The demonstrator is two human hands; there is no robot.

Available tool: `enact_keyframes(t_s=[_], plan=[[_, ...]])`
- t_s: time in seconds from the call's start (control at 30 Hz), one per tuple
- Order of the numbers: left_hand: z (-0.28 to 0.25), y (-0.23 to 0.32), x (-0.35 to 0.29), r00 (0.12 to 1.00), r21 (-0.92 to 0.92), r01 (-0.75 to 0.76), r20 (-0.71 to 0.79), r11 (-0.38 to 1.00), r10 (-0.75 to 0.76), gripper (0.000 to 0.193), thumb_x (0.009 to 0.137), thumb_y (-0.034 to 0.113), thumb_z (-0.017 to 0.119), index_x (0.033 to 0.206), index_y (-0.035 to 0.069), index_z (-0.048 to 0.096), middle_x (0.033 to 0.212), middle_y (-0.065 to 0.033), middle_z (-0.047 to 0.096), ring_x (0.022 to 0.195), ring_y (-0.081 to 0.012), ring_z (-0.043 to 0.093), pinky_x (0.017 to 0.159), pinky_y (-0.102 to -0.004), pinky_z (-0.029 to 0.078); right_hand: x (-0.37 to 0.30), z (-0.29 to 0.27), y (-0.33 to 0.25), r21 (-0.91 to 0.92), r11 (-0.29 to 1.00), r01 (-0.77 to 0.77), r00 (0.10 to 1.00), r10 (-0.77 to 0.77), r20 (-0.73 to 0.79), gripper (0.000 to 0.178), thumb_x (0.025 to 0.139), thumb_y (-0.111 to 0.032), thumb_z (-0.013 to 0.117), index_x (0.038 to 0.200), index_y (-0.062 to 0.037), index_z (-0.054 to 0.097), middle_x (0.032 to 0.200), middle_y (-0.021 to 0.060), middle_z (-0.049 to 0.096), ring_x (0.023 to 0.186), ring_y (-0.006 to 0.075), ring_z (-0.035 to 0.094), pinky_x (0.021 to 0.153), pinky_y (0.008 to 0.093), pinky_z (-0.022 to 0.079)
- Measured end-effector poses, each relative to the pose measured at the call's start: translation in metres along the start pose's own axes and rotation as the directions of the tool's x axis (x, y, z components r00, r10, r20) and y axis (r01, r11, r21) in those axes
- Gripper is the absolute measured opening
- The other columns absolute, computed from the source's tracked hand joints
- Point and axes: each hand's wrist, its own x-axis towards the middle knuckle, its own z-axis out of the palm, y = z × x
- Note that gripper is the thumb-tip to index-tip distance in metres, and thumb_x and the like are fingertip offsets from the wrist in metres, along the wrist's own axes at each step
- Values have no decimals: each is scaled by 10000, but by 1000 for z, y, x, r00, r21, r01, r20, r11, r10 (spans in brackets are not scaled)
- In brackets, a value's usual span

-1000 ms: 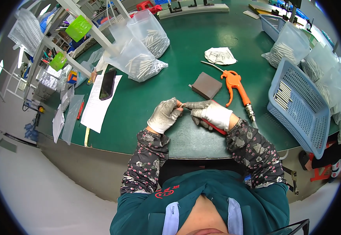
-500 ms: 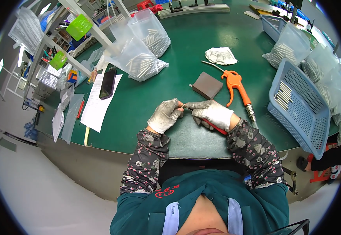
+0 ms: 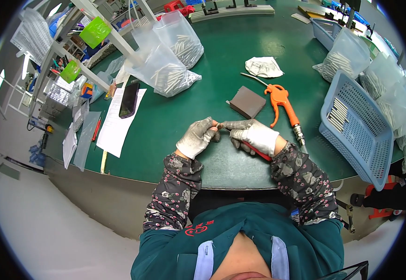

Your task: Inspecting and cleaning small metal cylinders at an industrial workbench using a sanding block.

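Observation:
In a worn grey-white glove, my left hand [image 3: 196,138] is closed, fingertips pinched round something too small and covered to make out. My right hand [image 3: 254,135], gloved the same way with the index finger stretched toward the left fingertips, grips a red-handled tool [image 3: 259,152]; its working end is hidden among the fingers. Both hands meet just above the green table [image 3: 165,121]. Beyond them lies a brown rectangular block [image 3: 248,102]. An orange air blow gun [image 3: 280,99] with a metal hose fitting rests to the right of the block.
A crumpled white cloth [image 3: 263,67] lies farther back. At right, a blue perforated basket [image 3: 373,140] holds several metal pins [image 3: 337,114], beside bags of similar pins [image 3: 340,59]. More bags [image 3: 168,77] stand at back left, near a phone [image 3: 129,100] on paper [image 3: 114,130] and a red pen [image 3: 96,129].
My hands keep nearly the same pose, fingertips together, with only a very slight shift. At the right edge, another person's foot by the red stool has moved a little.

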Motion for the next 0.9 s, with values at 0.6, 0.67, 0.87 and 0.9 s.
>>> enact_keyframes(t_s=[0.6,0.67,0.87,0.9], plan=[[3,-7,5,979,-66,59,-190,996,-71,102,857,25,563,949,-11,536,863,-51,574,787,-124,553,753,-241,449,1,13,-20,-957,251,-148,637,-716,-286,369,741,-272,641,1039,-65,574,958,106,591,943,279,552,786,411,429],[3,-9,5,981,-123,89,-161,988,-108,105,865,43,562,948,-15,535,856,-48,575,804,-122,549,757,-240,444,9,5,-26,-925,279,-257,678,-630,-378,576,706,-343,671,1198,-88,515,1224,139,487,1153,298,444,946,439,350],[2,-9,9,984,-94,109,-134,990,-121,98,874,66,560,932,-12,543,864,-41,576,811,-117,545,758,-246,440,30,-16,-2,-903,166,-397,699,-583,-415,642,693,-354,685,1255,-115,487,1247,166,473,1178,307,432,1038,472,253],[2,-8,10,983,-96,111,-134,989,-123,98,874,66,560,932,-12,543,864,-41,576,811,-117,545,758,-246,440,31,-19,-1,-908,184,-378,705,-579,-410,624,700,-368,677,1243,-117,500,1233,169,480,1173,309,432,1032,492,251]])
